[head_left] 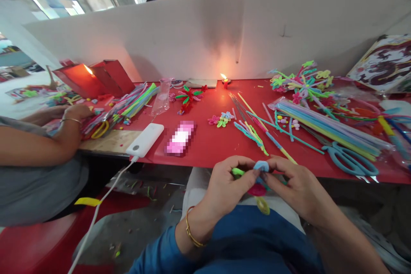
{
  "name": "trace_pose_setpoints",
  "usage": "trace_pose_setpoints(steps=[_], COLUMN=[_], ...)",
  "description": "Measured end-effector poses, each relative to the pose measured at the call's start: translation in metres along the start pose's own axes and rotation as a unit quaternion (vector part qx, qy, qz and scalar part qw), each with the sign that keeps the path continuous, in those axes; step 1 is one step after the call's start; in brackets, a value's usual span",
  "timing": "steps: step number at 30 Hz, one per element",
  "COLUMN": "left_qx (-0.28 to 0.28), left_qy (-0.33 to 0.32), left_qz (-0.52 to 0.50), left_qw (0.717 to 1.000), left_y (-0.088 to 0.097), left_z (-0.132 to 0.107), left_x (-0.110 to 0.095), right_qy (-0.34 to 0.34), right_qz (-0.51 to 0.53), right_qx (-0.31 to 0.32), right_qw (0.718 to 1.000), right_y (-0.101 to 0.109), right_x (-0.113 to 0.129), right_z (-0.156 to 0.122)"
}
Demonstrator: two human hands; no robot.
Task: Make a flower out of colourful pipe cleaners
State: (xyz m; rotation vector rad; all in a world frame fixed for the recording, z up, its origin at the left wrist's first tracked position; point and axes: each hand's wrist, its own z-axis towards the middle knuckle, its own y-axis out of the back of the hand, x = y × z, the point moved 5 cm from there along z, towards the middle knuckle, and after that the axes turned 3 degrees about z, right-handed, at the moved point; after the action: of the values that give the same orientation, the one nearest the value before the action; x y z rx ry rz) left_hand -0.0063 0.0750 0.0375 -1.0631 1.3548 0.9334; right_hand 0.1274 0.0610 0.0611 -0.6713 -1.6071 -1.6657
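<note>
Just in front of the table edge, above the lap, my left hand [226, 182] and my right hand [293, 184] pinch a small pipe-cleaner flower [261, 166] between thumbs and forefingers. Its upper loop is light blue; green, dark pink and yellow-green loops show around and below the fingers. Part of it is hidden by the fingers. Close by on the red table lie a bundle of short pastel pipe cleaners [248, 133] and several finished pipe-cleaner flowers [221, 120].
A lit candle [225, 82] burns near the white partition [180, 34]. Blue-handled scissors [349, 159] and bagged pipe cleaners [330, 126] lie right. A white power bank [146, 140] with a cable and a blurred phone [180, 138] lie left. A co-worker's arm [41, 143] reaches in beyond them.
</note>
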Motion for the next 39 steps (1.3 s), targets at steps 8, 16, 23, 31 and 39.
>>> trace_pose_setpoints(steps=[8, 16, 23, 31, 39], left_qx=[0.009, 0.062, 0.087, 0.049, -0.089], left_qy=[0.052, 0.049, 0.080, 0.099, 0.035], left_qz=[-0.018, -0.047, -0.111, -0.162, -0.298], left_qw=[0.998, 0.996, 0.987, 0.980, 0.950], left_y=[-0.003, -0.009, -0.011, -0.007, 0.017], left_z=[0.000, -0.002, -0.002, 0.002, 0.012], left_x=[0.008, 0.001, 0.005, 0.012, 0.010], right_qy=[-0.053, -0.062, -0.048, -0.025, -0.006], right_qz=[0.165, 0.300, 0.331, 0.222, 0.357], right_qx=[-0.003, 0.122, 0.154, 0.128, -0.005], right_qw=[0.985, 0.944, 0.930, 0.966, 0.934], right_y=[-0.002, -0.011, -0.013, -0.010, -0.001], right_x=[-0.004, -0.008, -0.010, -0.011, -0.039], right_z=[-0.002, -0.004, -0.003, 0.002, 0.005])
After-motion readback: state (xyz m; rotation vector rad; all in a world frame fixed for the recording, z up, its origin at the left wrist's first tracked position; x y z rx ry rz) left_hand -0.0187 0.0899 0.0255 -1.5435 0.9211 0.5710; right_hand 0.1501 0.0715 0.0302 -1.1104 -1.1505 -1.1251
